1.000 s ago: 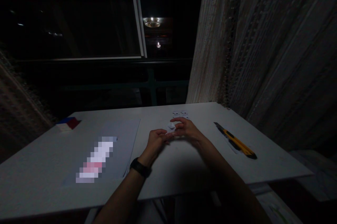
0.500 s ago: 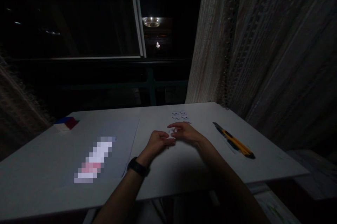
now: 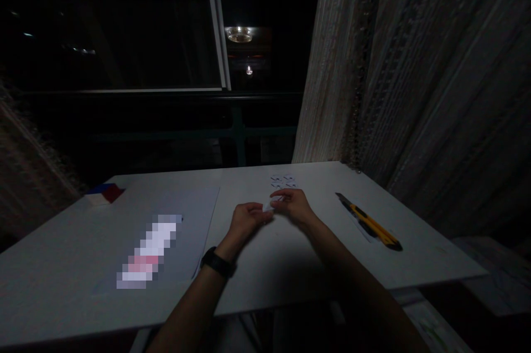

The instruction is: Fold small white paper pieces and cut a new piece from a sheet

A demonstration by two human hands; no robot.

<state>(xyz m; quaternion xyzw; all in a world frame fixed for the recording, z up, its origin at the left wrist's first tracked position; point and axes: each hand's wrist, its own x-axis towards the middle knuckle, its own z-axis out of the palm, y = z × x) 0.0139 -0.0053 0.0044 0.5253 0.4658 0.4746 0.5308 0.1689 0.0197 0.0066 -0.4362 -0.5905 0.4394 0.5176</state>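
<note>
Both my hands meet over the middle of a white table (image 3: 290, 264) in dim light. My left hand (image 3: 245, 219), with a black watch on its wrist, and my right hand (image 3: 291, 204) pinch a small white folded paper piece (image 3: 267, 206) between their fingertips. Just beyond the hands, several small white paper pieces (image 3: 284, 181) lie on the table.
A yellow and black utility knife (image 3: 369, 221) lies to the right. A large sheet of paper (image 3: 182, 214) covers the left part of the table, with a colourful cube (image 3: 103, 193) at the far left corner. Curtains hang on the right; a dark window stands behind.
The small paper piece, held up and visible a second ago, is now lower and mostly tucked between the fingertips of both hands. The hands have barely shifted.
</note>
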